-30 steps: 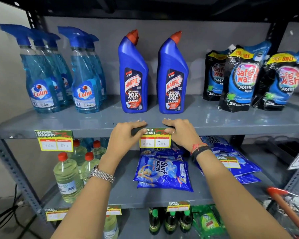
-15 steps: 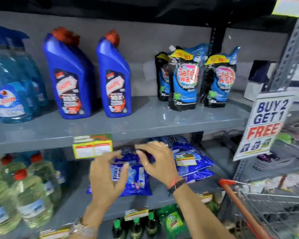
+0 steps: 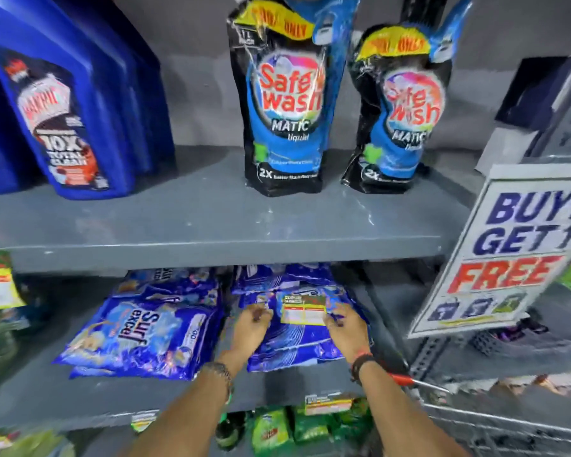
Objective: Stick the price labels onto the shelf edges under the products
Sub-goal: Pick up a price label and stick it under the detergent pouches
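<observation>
Safewash pouches (image 3: 285, 103) stand on the grey shelf (image 3: 211, 249) overhead; Surf Excel packs (image 3: 139, 338) lie below. The price label (image 3: 304, 310) lies face-up, long axis left-right, on blue packs. The right hand (image 3: 345, 331) pinches its right edge; the left hand (image 3: 249, 328), fingers curled, is just beside it.

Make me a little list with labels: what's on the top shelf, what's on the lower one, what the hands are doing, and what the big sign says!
top shelf: blue Harpic bottle, two Safe Wash pouches
lower shelf: blue Surf Excel packs
price label: lying on a pack
left hand: beside the label
right hand: fingers at the label's corner
sign: BUY 2 GET 1 FREE
</observation>
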The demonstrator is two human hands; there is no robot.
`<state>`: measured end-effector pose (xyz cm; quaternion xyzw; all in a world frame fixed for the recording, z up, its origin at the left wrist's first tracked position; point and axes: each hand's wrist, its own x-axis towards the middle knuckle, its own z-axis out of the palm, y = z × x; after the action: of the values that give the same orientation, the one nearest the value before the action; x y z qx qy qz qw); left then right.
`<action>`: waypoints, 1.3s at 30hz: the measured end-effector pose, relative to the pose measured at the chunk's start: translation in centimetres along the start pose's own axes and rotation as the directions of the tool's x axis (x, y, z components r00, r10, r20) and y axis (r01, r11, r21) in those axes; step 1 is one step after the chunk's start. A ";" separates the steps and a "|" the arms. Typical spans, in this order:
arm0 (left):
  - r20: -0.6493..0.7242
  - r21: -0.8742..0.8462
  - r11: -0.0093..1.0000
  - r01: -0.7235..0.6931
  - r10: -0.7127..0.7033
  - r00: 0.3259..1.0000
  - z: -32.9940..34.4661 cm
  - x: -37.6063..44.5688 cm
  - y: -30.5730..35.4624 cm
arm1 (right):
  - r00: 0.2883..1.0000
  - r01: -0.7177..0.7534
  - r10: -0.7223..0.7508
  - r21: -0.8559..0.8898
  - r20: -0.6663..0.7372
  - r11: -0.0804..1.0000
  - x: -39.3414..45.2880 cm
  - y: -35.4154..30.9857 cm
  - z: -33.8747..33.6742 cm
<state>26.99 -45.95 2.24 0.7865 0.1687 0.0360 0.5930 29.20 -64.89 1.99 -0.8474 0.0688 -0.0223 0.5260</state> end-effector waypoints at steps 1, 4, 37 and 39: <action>0.013 -0.014 1.000 0.025 -0.025 1.000 0.4 0.8 0.3 | 1.000 -0.025 0.025 0.013 -0.001 1.000 1.3 0.4 0.5; -0.011 -0.031 0.992 0.122 -0.122 0.992 1.8 3.7 0.5 | 0.996 -0.076 0.076 -0.004 -0.047 0.997 4.2 0.2 1.5; 0.030 -0.290 0.727 -0.623 0.657 0.753 -9.9 -13.8 21.5 | 0.847 0.463 -0.511 0.267 0.149 0.845 -11.9 -24.6 -17.6; -0.021 -0.251 0.674 -0.695 0.714 0.700 -11.1 -14.0 24.4 | 0.838 0.507 -0.545 0.311 0.042 0.804 -12.3 -27.3 -18.0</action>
<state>16.42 -45.90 30.56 0.7139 -0.1766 0.2507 0.6295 17.64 -67.23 34.83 -0.7470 -0.2071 -0.1223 0.6198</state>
